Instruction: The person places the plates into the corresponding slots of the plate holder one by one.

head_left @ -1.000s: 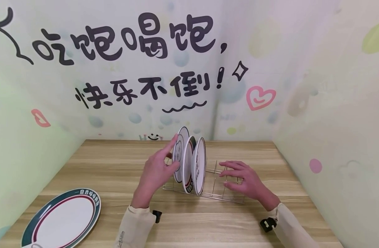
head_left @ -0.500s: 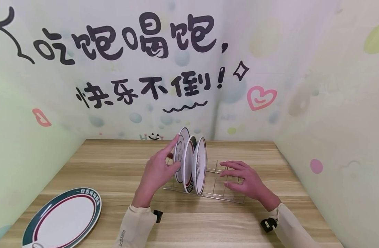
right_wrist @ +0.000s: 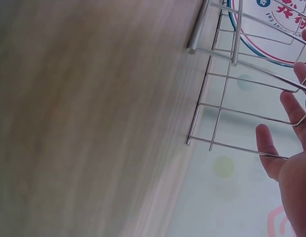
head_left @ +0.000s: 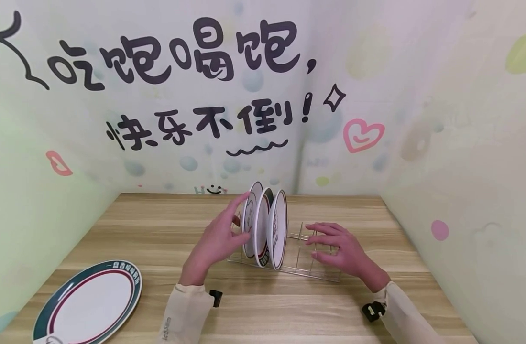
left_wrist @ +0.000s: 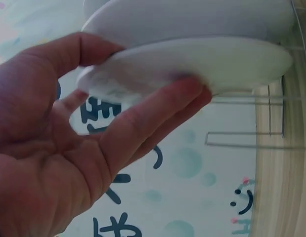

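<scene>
A wire plate rack (head_left: pixel 308 273) stands on the wooden table. Three plates stand on edge in its left part: a left plate (head_left: pixel 251 215), a middle plate (head_left: pixel 261 229) and a right plate (head_left: pixel 278 229). My left hand (head_left: pixel 220 236) pinches the left plate at its side, the thumb near the front rim and the fingers reaching to its outer face. In the left wrist view its fingertips press the pale plate (left_wrist: pixel 232 64). At the rack's right end my right hand (head_left: pixel 338 248) holds the upright wires (right_wrist: pixel 256 116) between thumb and fingers.
A large oval plate (head_left: pixel 93 303) with a dark green rim lies flat on the table at the front left. Behind the rack rises a printed backdrop (head_left: pixel 181 167), with pale side walls (head_left: pixel 461 191) on both sides.
The left plate has sunk a little lower in the rack, and my left hand has moved slightly down with it. My right hand stays at the rack's right end.
</scene>
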Demonstrator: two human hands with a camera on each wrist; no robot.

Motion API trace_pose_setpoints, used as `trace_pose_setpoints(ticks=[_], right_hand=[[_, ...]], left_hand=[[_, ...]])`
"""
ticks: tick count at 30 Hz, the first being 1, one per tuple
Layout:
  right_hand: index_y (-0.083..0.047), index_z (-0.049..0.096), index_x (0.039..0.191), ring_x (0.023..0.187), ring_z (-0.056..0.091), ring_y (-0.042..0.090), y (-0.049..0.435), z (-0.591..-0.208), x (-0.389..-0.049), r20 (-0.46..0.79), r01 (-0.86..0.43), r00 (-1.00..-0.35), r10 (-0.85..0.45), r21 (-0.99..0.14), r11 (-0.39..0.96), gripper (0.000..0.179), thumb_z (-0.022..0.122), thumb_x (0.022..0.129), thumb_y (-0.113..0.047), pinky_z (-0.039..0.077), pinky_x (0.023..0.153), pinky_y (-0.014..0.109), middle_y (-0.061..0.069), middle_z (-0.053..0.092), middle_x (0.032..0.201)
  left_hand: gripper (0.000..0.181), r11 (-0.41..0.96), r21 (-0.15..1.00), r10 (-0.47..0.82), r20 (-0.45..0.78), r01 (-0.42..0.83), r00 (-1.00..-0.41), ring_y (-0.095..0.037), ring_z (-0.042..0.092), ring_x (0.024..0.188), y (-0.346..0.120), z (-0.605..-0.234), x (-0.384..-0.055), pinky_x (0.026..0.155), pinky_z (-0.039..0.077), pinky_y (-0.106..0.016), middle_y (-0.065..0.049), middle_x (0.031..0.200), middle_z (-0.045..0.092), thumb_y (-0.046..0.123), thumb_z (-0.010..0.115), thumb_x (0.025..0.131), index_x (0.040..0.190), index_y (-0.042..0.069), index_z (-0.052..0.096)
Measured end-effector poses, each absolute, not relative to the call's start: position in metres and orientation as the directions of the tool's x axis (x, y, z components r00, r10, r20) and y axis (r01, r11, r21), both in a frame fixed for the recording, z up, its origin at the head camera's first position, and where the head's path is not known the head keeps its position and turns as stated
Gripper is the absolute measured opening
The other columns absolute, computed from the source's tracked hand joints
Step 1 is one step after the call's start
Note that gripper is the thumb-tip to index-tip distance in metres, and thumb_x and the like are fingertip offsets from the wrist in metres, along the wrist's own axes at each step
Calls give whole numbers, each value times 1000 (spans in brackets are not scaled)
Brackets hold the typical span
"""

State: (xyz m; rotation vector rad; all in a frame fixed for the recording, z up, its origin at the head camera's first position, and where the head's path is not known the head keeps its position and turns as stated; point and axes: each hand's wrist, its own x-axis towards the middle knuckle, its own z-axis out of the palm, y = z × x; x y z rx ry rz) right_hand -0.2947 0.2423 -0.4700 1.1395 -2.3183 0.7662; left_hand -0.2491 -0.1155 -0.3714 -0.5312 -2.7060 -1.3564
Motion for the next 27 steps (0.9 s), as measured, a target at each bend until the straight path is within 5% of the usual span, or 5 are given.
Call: trace_pose_setpoints(ticks=[10,19,27], right_hand=[[-33,78,114,131,57,26,241,-470,-294,612,-821,-549,-569,-267,505,31,82,84,-27,50,98,58,1,65,140],[-33,78,114,132,56,25,242,-470,-293,599,-814,-561,-571,-277,510,30,82,85,-28,50,98,58,1,65,140],[-33,78,114,130,57,26,244,-468,-293,616,-824,-544,-570,-261,503,31,82,84,-27,50,96,58,2,66,139]], left_hand=[[105,448,847,380,108,285,-919,-21,66,62,-130,-375,-249,64,59,-37,-19,104,60,1,73,86,164,41,15],[112,269,959,404,-33,85,-914,-39,70,82,-138,-377,-246,76,63,-52,-28,120,47,18,82,90,162,47,2],[82,258,966,228,-46,15,-973,-35,72,90,-147,-386,-235,71,64,-49,-30,126,51,49,66,99,162,47,12]])
